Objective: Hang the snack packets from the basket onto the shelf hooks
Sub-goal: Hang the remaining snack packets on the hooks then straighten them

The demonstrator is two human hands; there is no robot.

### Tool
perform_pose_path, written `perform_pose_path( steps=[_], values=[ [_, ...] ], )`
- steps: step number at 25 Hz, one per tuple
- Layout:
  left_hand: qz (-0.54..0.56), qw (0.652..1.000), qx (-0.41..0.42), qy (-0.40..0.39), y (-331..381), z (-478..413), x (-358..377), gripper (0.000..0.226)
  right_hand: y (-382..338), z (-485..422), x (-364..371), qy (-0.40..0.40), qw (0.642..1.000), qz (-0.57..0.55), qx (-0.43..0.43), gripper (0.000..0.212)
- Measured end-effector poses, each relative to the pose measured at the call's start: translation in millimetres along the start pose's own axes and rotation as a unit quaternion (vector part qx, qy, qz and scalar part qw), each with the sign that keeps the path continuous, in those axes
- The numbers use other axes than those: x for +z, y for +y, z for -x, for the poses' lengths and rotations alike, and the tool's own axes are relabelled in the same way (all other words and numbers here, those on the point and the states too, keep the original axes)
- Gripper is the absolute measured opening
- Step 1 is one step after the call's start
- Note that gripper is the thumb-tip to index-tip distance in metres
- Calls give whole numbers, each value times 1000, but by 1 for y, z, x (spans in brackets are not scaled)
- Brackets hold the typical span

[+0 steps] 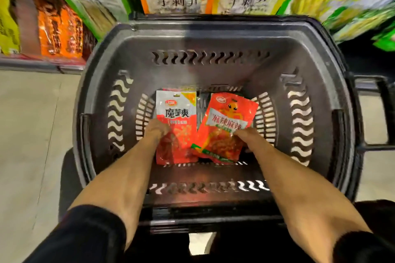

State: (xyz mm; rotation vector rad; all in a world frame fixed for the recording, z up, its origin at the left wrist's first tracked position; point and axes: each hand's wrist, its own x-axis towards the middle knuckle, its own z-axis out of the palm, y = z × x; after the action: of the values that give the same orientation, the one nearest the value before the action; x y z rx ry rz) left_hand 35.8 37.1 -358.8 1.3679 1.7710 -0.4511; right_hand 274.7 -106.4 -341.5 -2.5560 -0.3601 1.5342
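In the basket (213, 34), left hand (157, 129) pinches the white-topped packet (176, 113) — right hand (245, 136) grips the red packet (228, 117), both extending toward 12 o'clock.

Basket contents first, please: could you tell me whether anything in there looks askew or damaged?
Only one thing: the red packet with the orange cartoon figure lies tilted, its lower corner overlapping the straight red-and-white packet beside it in the dark grey plastic basket. No tears or spills show; each hand rests on one packet.
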Motion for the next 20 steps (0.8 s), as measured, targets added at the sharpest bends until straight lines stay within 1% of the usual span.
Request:
perform_pose_path(
  steps=[2,4,6,7,8,9,10,11,13,14,16,17,18,20],
  values=[
    [69,997,-26,-6,-1,0,-2,39,5,-5,-4,28,997,-68,30,48],
    [148,988,-11,-41,-4,-5,1,28,11,-11,-5,33,994,-86,54,44],
    [207,975,7,-77,-4,2,3,9,10,-8,-8,28,993,-102,52,37],
    [218,972,19,-83,-1,14,0,7,6,3,-11,31,991,-122,43,32],
    [226,971,27,-79,0,26,-4,12,1,14,-14,32,989,-139,34,26],
    [210,974,44,-69,1,41,-11,12,-2,28,-20,25,986,-162,22,19],
    [177,980,73,-51,2,58,-19,13,-6,43,-25,19,984,-177,7,15],
    [134,986,95,-25,2,73,-30,22,-9,61,-31,13,982,-185,-13,17],
    [84,990,113,25,-1,100,-53,36,-13,93,-48,27,988,-141,-50,20],
    [73,990,115,31,-4,114,-66,38,-18,115,-57,42,991,-105,-68,20],
    [89,990,114,10,-10,141,-94,38,-23,154,-75,71,990,-50,-112,17],
    [107,987,117,7,-13,155,-109,42,-29,176,-84,84,986,-35,-138,15],
    [129,984,123,9,-20,161,-118,47,-37,201,-95,92,983,-38,-157,12],
    [173,976,129,35,-17,207,-153,45,-54,247,-119,110,972,-44,-203,7]
  ],
)
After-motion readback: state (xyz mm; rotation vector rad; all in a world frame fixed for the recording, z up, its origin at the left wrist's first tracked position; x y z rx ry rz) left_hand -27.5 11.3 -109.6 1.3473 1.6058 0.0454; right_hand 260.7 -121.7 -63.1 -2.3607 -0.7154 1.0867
